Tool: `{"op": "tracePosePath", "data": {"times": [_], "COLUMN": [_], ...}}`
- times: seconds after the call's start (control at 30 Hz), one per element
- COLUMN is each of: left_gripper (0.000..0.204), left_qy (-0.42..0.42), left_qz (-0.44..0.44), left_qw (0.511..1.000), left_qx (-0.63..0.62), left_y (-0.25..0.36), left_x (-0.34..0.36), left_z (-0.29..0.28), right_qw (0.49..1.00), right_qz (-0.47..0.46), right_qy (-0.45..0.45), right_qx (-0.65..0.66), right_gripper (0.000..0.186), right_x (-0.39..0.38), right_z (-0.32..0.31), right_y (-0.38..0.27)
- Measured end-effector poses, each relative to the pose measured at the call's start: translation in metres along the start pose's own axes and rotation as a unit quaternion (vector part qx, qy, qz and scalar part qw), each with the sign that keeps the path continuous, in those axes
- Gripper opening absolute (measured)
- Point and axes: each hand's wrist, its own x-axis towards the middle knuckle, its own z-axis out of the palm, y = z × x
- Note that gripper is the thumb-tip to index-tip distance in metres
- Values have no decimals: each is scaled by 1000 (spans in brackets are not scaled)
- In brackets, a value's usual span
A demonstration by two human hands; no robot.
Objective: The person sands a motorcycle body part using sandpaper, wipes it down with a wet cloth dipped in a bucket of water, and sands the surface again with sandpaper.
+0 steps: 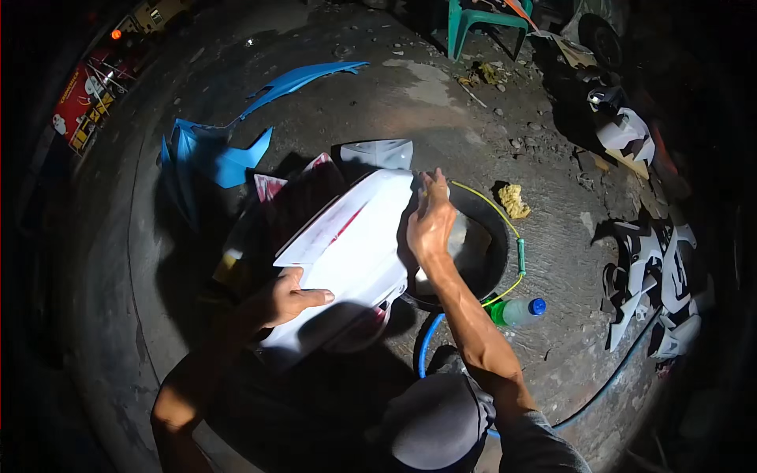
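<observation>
Left hand [285, 303] clasping, right hand [431, 227] adjacent (grip unclear), the white panel [359, 248] was apparently being steadied; support was required for turning.

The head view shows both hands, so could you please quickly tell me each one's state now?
Left hand: closed on the white panel, thumb on top.
Right hand: at the panel's right edge; whether it grips anything cannot be told.
</observation>
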Motion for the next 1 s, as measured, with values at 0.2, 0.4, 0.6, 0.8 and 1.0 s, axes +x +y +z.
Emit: {"op": "tracePosePath", "data": {"times": [0.2,0.4,0.6,0.8,1.0], "left_gripper": [45,47,46,36,37], "left_qy": [12,21,28,9,-2], "left_qz": [129,94,83,16,56], "left_qw": [973,994,994,1000,997], "left_qx": [-188,-42,-61,-13,-46], "left_y": [6,-3,-9,18,36], "left_x": [12,5,8,-8,-9], "left_z": [23,6,10,-3,4], "right_qw": [955,980,975,986,981], "right_qz": [-256,-88,-168,-87,-161], "right_qy": [-89,3,-37,-18,-34], "right_qx": [-117,-178,-141,-139,-106], "right_gripper": [55,59,60,59,67], "right_x": [-49,9,-44,-11,-39], "right_z": [-13,-16,-4,-14,-4], "right_y": [-35,21,-18,-6,-20]}}
